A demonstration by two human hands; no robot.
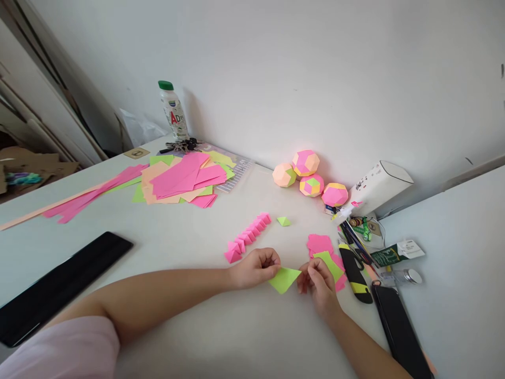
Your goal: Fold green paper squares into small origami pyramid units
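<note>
A small piece of light green paper is held over the near part of the table. My left hand pinches its left edge. At its right corner the fingers of my right hand are closed on the paper's tip. Beyond my left hand runs a slanting row of folded pink paper pieces. One folded green piece lies to the right of that row. Behind my right hand are a green paper sheet and some pink paper pieces, partly covered by the fingers.
Several paper balls sit against the wall. A paper pile, keys and a bottle stand back left. A black slab lies left. On the right are a yellow-black cutter, a phone and a white box.
</note>
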